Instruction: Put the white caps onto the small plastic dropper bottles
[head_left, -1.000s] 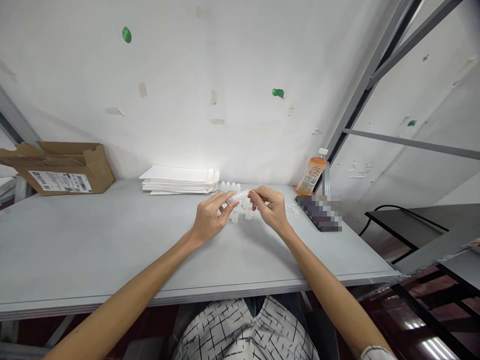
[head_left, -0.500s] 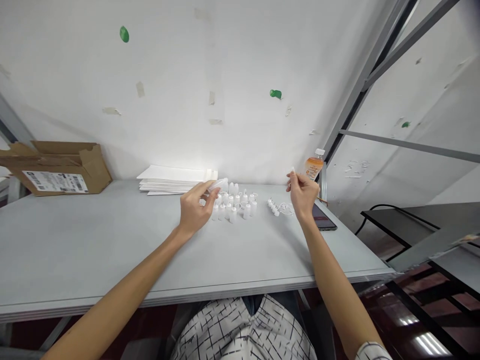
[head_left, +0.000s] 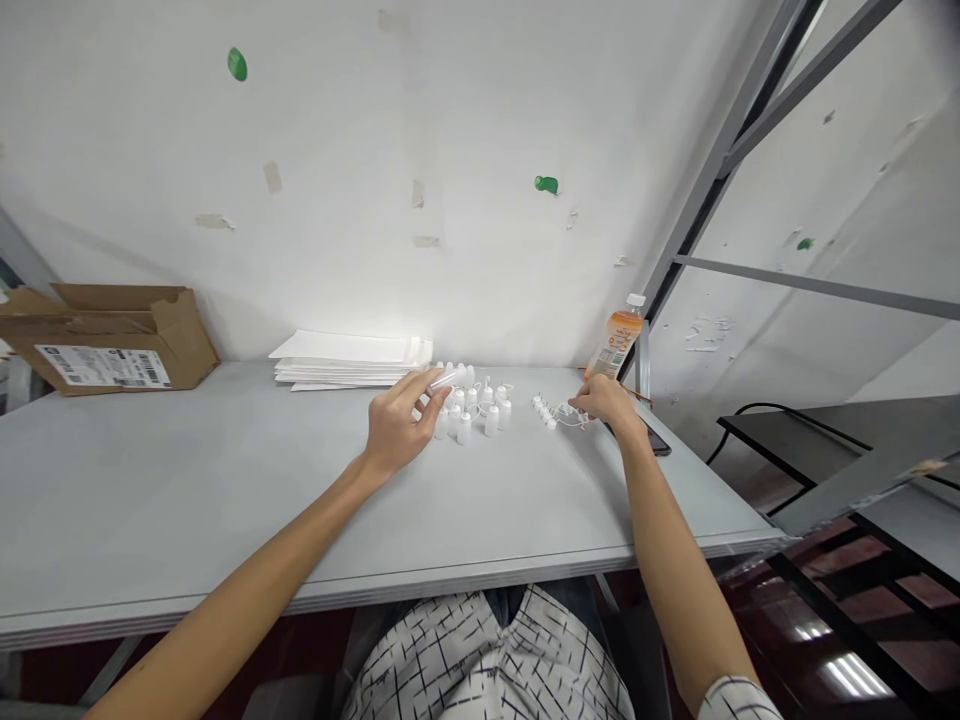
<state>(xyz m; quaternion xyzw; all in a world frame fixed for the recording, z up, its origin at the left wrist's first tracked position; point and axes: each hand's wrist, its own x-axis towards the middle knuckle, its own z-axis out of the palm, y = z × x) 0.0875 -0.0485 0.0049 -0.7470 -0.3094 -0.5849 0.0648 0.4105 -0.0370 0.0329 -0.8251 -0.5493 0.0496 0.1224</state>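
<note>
Left hand (head_left: 399, 415): thumb and fingers clamped on a translucent held bottle (head_left: 447, 379), hand at its left end. Bottle was up off the table (head_left: 225, 490), over the left part of the small bottles. Long axis lay near level, slanting a little, right end higher; that end pointed right, away from the palm. Its tip blended with white bottles behind it, so I couldn't tell whether it was capped.

Small bottles (head_left: 465, 429): a cluster right of the left grip and just beyond it, the ones in front upright, long axes vertical, white tops up, some with thin loops on them. Fill couldn't be told.

Right hand (head_left: 606, 402): down low, fingertips at the white loops (head_left: 568, 416). Fingers bunched; couldn't tell if they had pinched anything. Small row of white pieces (head_left: 544, 412) sat just left of that grip, running slantwise.

Drink bottle (head_left: 619, 338): just beyond the right hand, leaning, white cap up, orange showing through or on the label. Phone (head_left: 658, 440) lay partly hidden, right of the right wrist.

Flat white stack (head_left: 345, 360): left of the left grip and farther back. Cardboard box (head_left: 112, 340): well left of it, flaps open, labelled side facing the person; inside hidden.

Both forearms reached forward from the near edge, angled inward, hands well apart, left palm facing right, right hand back-up.
</note>
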